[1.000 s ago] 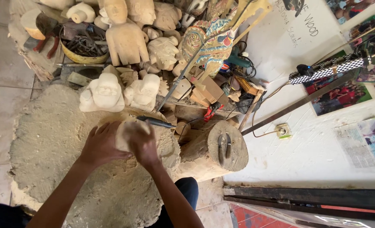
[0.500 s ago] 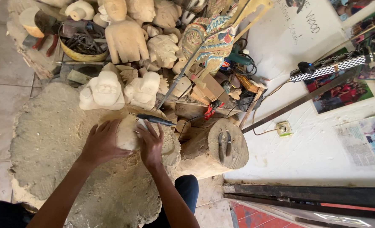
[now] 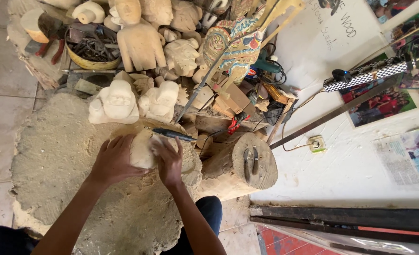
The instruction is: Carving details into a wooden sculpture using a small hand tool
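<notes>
Both hands [image 3: 141, 160] clasp pale wood carving [image 3: 142, 150] | chisel [image 3: 172, 135] just beyond

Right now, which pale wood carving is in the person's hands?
The small rounded carving, gripped between left hand and right hand; the other carvings stand untouched beyond it.

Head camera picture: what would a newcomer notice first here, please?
At the centre, the left hand and right hand clasp a pale wood carving on a sawdust-covered block. Behind them stands a crowd of unpainted figures, and one brightly painted puppet leans at top centre.
</notes>
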